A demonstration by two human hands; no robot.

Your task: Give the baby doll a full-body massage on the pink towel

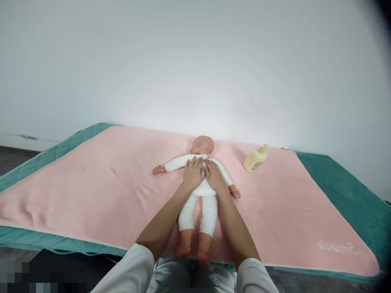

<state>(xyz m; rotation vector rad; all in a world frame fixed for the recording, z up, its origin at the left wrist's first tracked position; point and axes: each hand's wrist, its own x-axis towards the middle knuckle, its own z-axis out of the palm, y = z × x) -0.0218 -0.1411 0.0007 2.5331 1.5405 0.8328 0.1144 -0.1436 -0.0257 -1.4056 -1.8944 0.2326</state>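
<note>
A baby doll (204, 189) in white clothes lies stretched out on a pink mat, its head turned to the left and its arms spread. Both of my palms rest on its upper torso, side by side. My left hand (193, 175) lies flat on the left half, fingers extended toward the neck. Beside it, my right hand (214, 176) is flat on the other half, fingertips close to those of the left. Neither hand grips anything. Part of the torso is hidden under them, and I cannot tell for sure whether the doll is face down.
A pale yellow pump bottle (255, 158) lies tilted on the mat to the right of the doll. The pink mat (106, 179) covers most of a green padded surface (345, 191). Behind it rises a white wall (195, 61).
</note>
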